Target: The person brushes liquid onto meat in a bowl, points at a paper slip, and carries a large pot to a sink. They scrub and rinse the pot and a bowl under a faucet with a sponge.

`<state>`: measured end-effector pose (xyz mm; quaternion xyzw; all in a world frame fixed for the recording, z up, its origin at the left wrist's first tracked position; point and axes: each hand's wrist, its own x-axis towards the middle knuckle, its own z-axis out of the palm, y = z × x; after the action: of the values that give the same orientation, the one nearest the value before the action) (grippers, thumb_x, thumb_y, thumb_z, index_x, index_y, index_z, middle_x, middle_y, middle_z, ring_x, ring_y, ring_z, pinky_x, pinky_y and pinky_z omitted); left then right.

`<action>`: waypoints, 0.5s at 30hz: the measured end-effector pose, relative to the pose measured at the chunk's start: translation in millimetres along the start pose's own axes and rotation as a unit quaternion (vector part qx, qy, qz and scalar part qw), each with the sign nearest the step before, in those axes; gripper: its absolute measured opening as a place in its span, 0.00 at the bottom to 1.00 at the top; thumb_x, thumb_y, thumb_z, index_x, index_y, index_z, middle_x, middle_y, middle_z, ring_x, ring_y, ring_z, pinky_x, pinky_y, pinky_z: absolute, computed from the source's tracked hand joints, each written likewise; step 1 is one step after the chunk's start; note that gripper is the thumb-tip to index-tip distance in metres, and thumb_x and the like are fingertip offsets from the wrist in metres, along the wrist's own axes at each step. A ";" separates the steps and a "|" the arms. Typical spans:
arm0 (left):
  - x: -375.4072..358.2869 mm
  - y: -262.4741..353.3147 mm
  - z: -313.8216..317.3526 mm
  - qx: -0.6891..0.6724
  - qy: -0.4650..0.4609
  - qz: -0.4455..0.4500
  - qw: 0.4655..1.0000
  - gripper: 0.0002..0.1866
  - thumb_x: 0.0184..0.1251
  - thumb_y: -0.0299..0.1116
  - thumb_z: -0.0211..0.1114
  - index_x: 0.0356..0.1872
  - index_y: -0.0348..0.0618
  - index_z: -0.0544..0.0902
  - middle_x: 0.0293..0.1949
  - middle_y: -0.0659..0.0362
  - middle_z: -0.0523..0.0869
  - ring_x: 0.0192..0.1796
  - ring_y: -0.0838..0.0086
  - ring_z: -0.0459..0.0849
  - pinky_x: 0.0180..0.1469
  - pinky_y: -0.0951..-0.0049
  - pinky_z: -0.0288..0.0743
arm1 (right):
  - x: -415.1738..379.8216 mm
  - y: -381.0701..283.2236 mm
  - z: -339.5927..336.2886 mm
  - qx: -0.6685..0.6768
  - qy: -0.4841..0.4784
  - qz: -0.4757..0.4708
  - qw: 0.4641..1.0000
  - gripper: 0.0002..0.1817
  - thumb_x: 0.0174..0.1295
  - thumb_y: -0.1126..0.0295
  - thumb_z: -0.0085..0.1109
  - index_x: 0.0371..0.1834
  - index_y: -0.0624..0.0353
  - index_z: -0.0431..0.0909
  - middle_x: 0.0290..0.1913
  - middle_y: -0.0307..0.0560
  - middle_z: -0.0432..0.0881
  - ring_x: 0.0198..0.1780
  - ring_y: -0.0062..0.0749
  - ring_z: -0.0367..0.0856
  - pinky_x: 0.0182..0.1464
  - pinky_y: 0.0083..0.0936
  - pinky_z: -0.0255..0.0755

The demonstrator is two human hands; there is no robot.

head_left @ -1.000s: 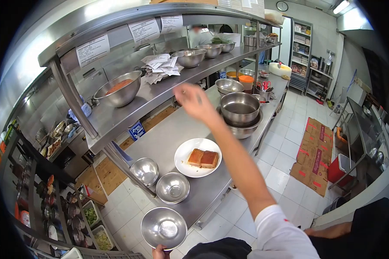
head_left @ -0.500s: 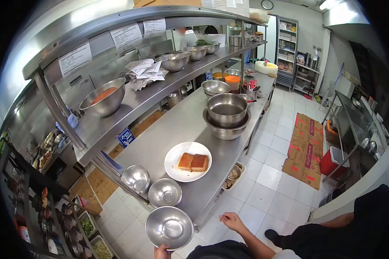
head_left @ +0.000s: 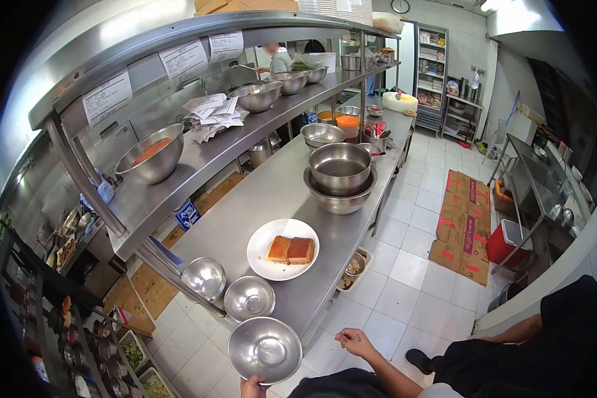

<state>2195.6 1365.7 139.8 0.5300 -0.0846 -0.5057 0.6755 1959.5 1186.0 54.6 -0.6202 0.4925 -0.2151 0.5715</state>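
Note:
My left hand (head_left: 253, 387) grips the near rim of a steel mixing bowl (head_left: 265, 348), its fingers partly hidden beneath. The bowl is tilted so its inside faces me, and I see nothing in it. It is held off the table's near end, close to two smaller steel bowls, one nearer (head_left: 249, 298) and one to its left (head_left: 203, 278). My right hand (head_left: 355, 343) hangs over the floor beside the table, fingers curled in, with nothing visible in it. Two browned slabs of food (head_left: 291, 250) lie on a white plate (head_left: 262, 265) on the steel table.
Stacked steel bowls (head_left: 340, 176) stand beyond the plate on the table (head_left: 225, 215). Above, a shelf (head_left: 209, 149) carries paper slips (head_left: 213, 116) and more bowls. A person in black (head_left: 511, 351) is at my right. Flattened cardboard (head_left: 463, 229) covers part of the tiled floor.
My left hand and the bowl have shifted slightly right in view, while the table and shelf slid a little left. A person in the background shows more clearly. My right hand stays nearly still.

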 end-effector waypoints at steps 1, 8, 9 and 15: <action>0.0 -0.4 -0.2 -0.001 0.001 0.000 1.000 0.27 0.43 0.20 0.47 0.52 0.31 0.62 0.45 0.47 0.73 0.42 0.56 0.77 0.42 0.54 0.75 | -0.4 -1.4 -0.3 0.001 -0.002 0.004 1.000 0.09 0.58 0.68 0.51 0.30 0.63 0.76 0.18 0.37 0.74 0.21 0.17 0.70 0.25 0.16 0.64; 0.7 -2.4 -4.9 -0.001 0.008 -0.008 1.000 0.28 0.42 0.20 0.46 0.52 0.32 0.62 0.45 0.47 0.73 0.42 0.56 0.77 0.42 0.55 0.76 | 1.7 5.7 2.5 -0.004 -0.008 0.001 1.000 0.08 0.57 0.69 0.51 0.30 0.63 0.76 0.18 0.36 0.73 0.22 0.17 0.70 0.26 0.16 0.65; 0.7 -2.1 -4.6 -0.004 0.012 -0.012 1.000 0.28 0.42 0.20 0.46 0.52 0.32 0.62 0.45 0.47 0.73 0.42 0.56 0.77 0.42 0.55 0.76 | 1.0 5.9 2.9 0.006 -0.009 0.000 1.000 0.08 0.57 0.69 0.51 0.30 0.63 0.76 0.19 0.37 0.73 0.22 0.17 0.70 0.26 0.16 0.65; -1.7 1.5 1.7 0.014 0.009 -0.006 1.000 0.28 0.42 0.21 0.48 0.52 0.32 0.62 0.46 0.48 0.73 0.44 0.57 0.77 0.43 0.55 0.75 | -1.6 0.8 5.1 0.024 -0.012 0.003 1.000 0.08 0.57 0.68 0.52 0.30 0.62 0.76 0.19 0.36 0.73 0.22 0.17 0.70 0.26 0.16 0.65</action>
<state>2194.6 1365.8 142.4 0.5444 -0.0821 -0.5039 0.6656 1962.8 1190.0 53.0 -0.6076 0.4821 -0.2180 0.5923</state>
